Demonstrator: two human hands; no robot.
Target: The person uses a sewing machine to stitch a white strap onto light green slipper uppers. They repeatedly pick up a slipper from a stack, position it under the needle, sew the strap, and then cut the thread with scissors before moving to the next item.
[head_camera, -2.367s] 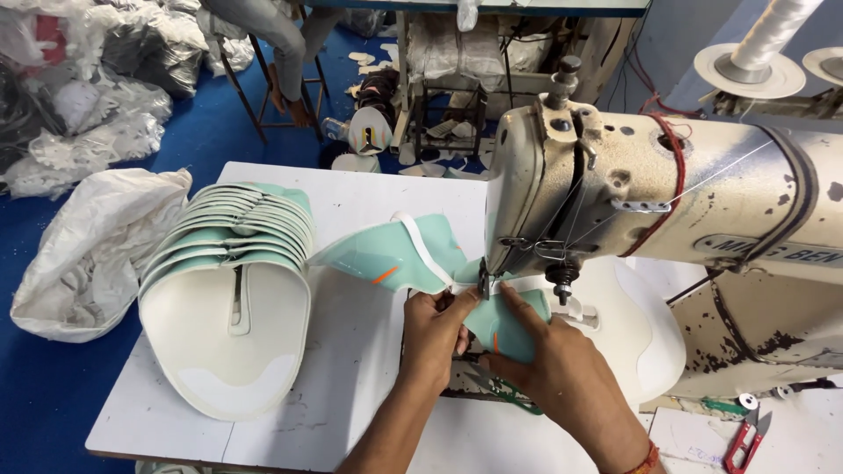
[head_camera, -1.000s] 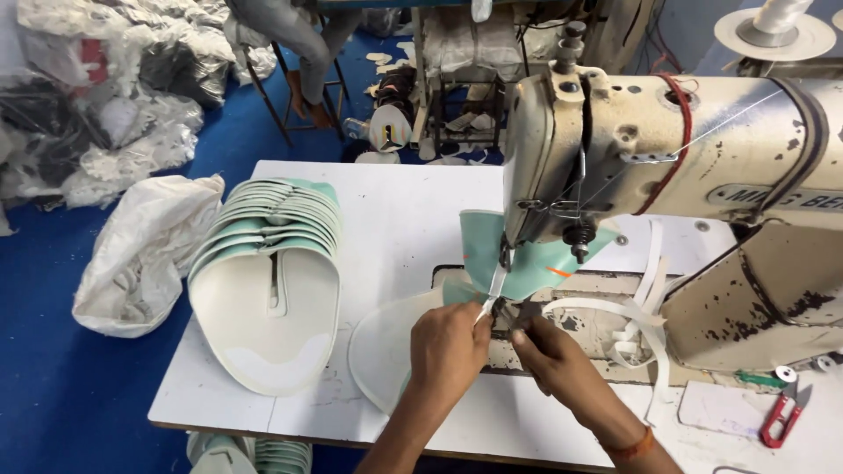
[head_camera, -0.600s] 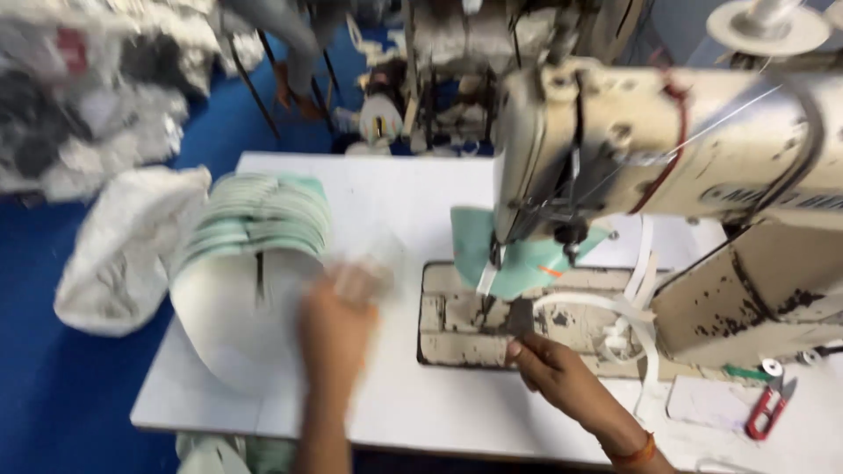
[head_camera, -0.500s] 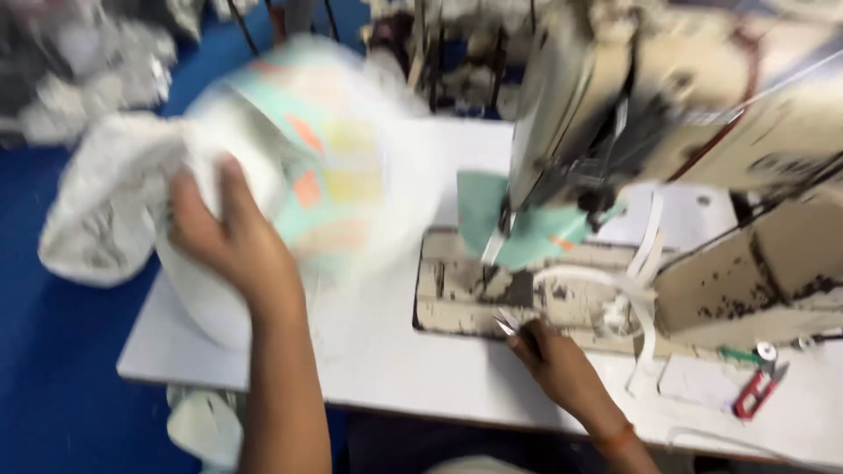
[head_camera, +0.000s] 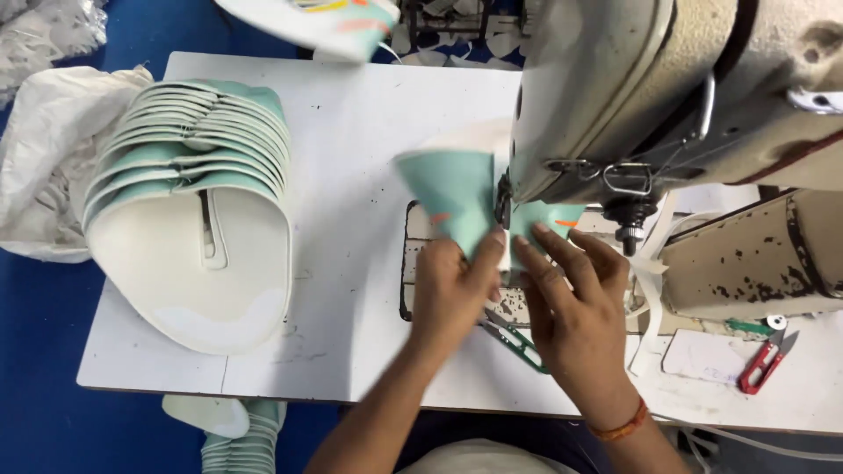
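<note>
Head view: left hand [head_camera: 452, 290] back from stack [head_camera: 189, 167]; both hands' fingers now pinch teal piece [head_camera: 452, 197] w/ right hand [head_camera: 571, 298].

stack of pieces [head_camera: 189, 167] left of sewing machine [head_camera: 685, 96], on table [head_camera: 369, 114]

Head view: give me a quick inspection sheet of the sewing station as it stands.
Surface: white table, scuffed, with a metal plate under the sewing machine.
Job's things: mint-green shoe piece, curled upright at the needle.
Clutter: stack of mint-and-white pieces at the left; green thread snips beneath the hands; red snips at the right; white tape hanging by the machine.
Hands: left hand and right hand both pinch the shoe piece.
Cables: nothing seen.
Surroundings: blue floor; white sack at the table's left; more pieces below the front edge.
</note>
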